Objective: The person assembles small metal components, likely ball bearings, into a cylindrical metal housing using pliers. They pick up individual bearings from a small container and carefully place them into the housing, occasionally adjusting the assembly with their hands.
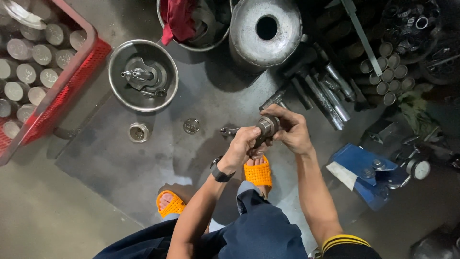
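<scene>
The left hand (242,144) and the right hand (290,130) are meeting over a dark steel floor plate (143,168), both gripping one round metal part (267,126). The left hand is curling closed around the part's lower side, with a thin metal tool (229,130) sticking out beyond its fingers to the left; whether the tool is in the hand or joined to the part cannot be told. The right hand is wrapping over the part from the other side, fingers closed across its top. A black wristband (219,171) is sitting on the left wrist.

Just beyond the left hand, a small round cap (191,125) and a short metal ring (138,132) are lying apart on the plate, with bare plate between them and the hands. Farther out on that side, a steel bowl (143,75) is holding a dark fitting, and a red crate (52,91) of metal cylinders is closing off the far left edge.

Beyond the right hand, metal rods (326,98) are lying close, crowding that side, and a large grey drum (266,31) is standing behind them. To the right, well apart, a blue block (359,163) is resting near a dial gauge (420,169). Beneath the hands, two feet in orange sandals (258,173) are standing on the plate's near edge.
</scene>
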